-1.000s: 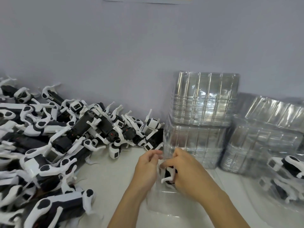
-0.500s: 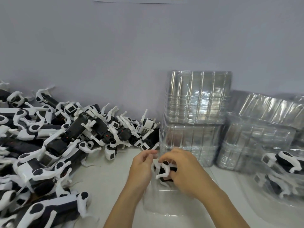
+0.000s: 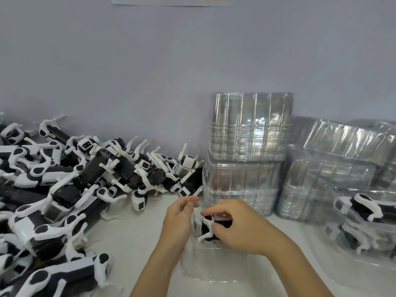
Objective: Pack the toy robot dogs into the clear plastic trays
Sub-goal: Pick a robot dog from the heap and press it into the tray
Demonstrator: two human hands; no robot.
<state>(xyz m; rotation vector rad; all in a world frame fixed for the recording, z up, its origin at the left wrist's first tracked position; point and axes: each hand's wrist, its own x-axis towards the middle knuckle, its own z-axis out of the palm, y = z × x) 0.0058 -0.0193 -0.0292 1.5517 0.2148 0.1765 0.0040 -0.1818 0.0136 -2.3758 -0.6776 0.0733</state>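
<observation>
A black-and-white toy robot dog (image 3: 207, 229) sits at the far end of a clear plastic tray (image 3: 214, 269) lying on the white table in front of me. My right hand (image 3: 237, 227) covers the dog from the right, its fingers curled over the dog's body. My left hand (image 3: 179, 219) is at the dog's left side with fingers bent against the dog and the tray wall; its grip is partly hidden. A big heap of loose toy dogs (image 3: 70, 189) fills the left of the table.
Two stacks of empty clear trays (image 3: 248, 146) stand against the grey wall, with more bagged stacks (image 3: 334, 174) to their right. At the right edge, packed trays hold toy dogs (image 3: 366, 209). Bare white table (image 3: 137, 243) lies between the heap and my hands.
Both hands stay on the dog over the tray. The dog has sunk a little lower into the tray's far end, and my right fingers have closed further over it.
</observation>
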